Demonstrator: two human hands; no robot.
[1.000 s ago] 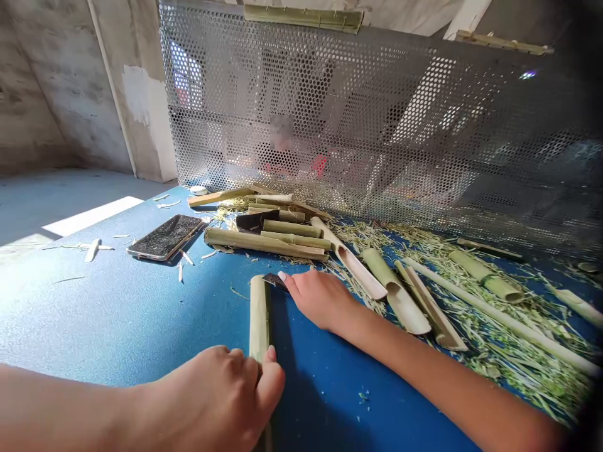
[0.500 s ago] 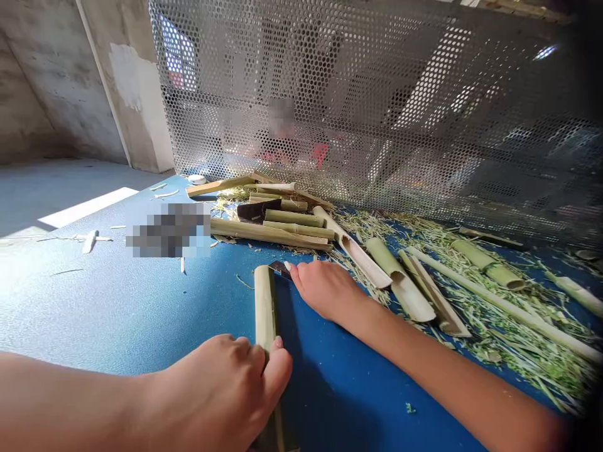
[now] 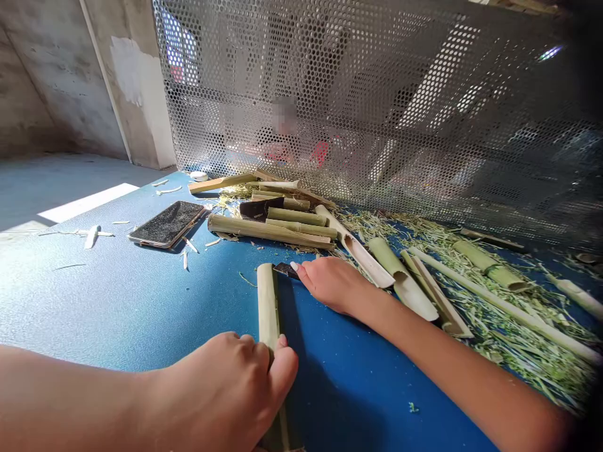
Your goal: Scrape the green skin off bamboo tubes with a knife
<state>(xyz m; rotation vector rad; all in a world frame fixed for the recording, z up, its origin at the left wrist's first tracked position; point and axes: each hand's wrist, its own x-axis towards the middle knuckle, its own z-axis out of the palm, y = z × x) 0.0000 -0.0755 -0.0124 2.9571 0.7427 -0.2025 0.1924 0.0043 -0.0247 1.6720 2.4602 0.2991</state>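
Observation:
A split length of bamboo [image 3: 268, 301] lies lengthwise on the blue table, its near part under my left hand [image 3: 230, 389]. My left fingers are wrapped round it, with the thumb along its right side. Closed round a knife, my right hand [image 3: 334, 282] is to the right of the bamboo's far end. The dark knife blade [image 3: 285, 270] points left, its tip at the right edge of that end. Whether the tip touches the bamboo I cannot tell. The knife's handle is hidden in my fist.
Behind the bamboo lie several bamboo pieces [image 3: 273, 233], with a dark blade-like piece [image 3: 261, 209] among them. A phone [image 3: 167, 224] rests at the left. Split bamboo troughs [image 3: 360, 251] and green shavings [image 3: 527, 326] cover the right side. A perforated metal screen [image 3: 301, 94] stands along the back.
The whole view has shifted slightly. Both hands keep their grips, and the knife stays near the bamboo's far end, its blade showing a little more clearly.

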